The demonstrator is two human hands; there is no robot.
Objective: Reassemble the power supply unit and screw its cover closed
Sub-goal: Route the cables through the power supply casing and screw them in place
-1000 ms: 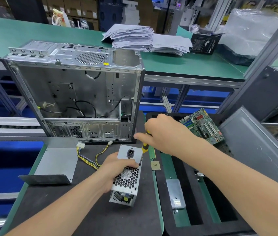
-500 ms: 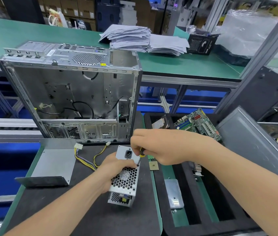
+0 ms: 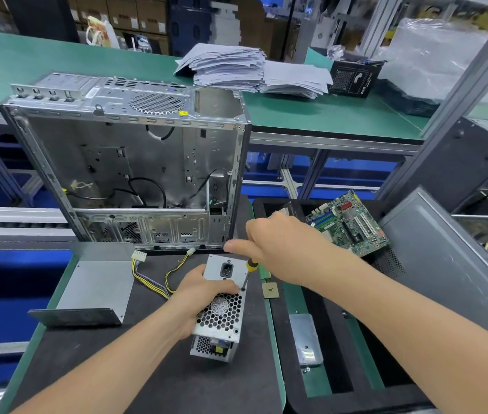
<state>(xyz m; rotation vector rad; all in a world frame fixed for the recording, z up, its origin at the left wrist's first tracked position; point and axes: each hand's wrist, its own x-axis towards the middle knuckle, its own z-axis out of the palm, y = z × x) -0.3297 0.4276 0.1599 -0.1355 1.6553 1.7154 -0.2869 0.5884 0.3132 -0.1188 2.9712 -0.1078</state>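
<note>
lower centre: the left hand point(image 3: 203, 289) is gripping the grey perforated metal power supply unit point(image 3: 221, 318); the right hand point(image 3: 281, 249) is clasping a yellow-handled screwdriver point(image 3: 248, 271) against it; its yellow sticker point(image 3: 219, 349) is unreadable.

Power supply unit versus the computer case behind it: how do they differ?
The power supply unit is small; the computer case is far larger. The left hand holds the unit while the right hand holds a screwdriver to its corner; the case stands untouched. The case's side is open; the unit's perforated cover is on. Both are grey metal with vent holes.
</note>
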